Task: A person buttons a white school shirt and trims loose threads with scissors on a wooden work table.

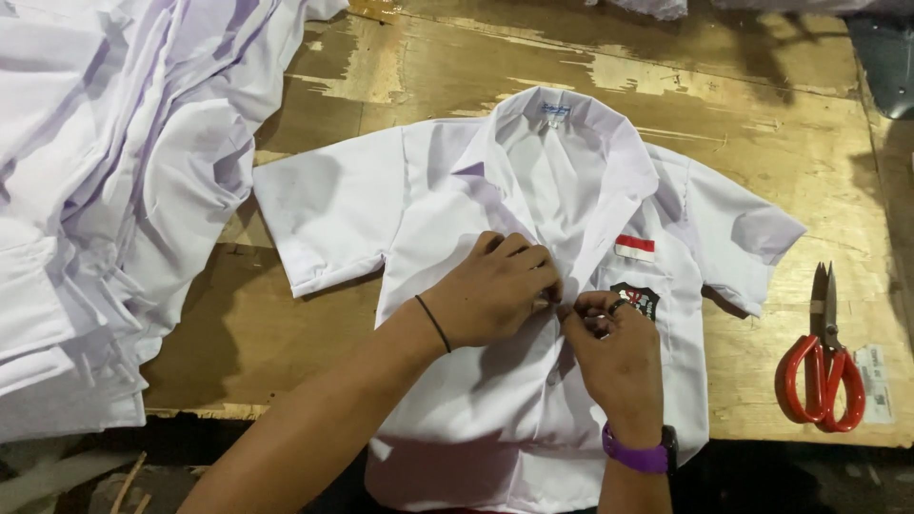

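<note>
Fingertips of left hand (495, 290) and right hand (614, 357) pinched tight together on the front placket of the small white short-sleeved cotton shirt (428, 190), laid flat, collar away, on the worn plywood table (762, 124). Red-handled steel scissors (824, 366) right of the shirt, heap of white folded garments (105, 190) left of it.

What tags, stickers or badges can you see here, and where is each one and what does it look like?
Neck label: small pale blue rectangle, inside the white shirt collar.
Flag patch: small rectangle, red over white, on the shirt's chest.
Badge: dark, shield-shaped, just below the flag patch, beside the right hand.
Paper tag: white rectangle with small dark print, on the wooden table beside the red-handled scissors.
</note>
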